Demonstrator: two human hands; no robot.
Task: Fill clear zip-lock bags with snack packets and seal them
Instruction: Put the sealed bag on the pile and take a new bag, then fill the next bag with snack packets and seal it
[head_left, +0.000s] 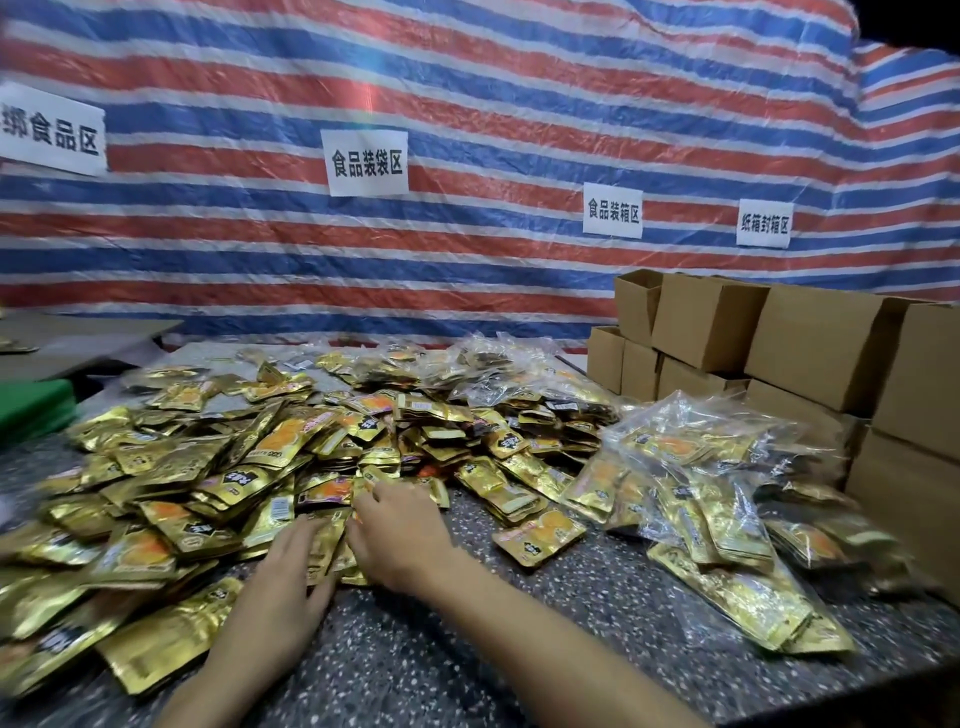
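Note:
A big heap of loose gold snack packets (218, 467) covers the left and middle of the speckled table (467, 665). My left hand (291, 571) lies flat, fingers straight, against a small stack of gold packets (332, 545) at the heap's near edge. My right hand (400, 530) rests on the other side of that stack, its fingers bent over the packets at the top. Filled clear zip-lock bags (717, 499) lie piled to the right. One gold packet (540, 538) lies alone on the table.
More filled clear bags (467, 364) lie at the back of the table. Stacked cardboard boxes (810, 353) stand along the right side. A striped tarp with paper signs (366, 163) hangs behind. A green object (31, 410) sits at the left edge.

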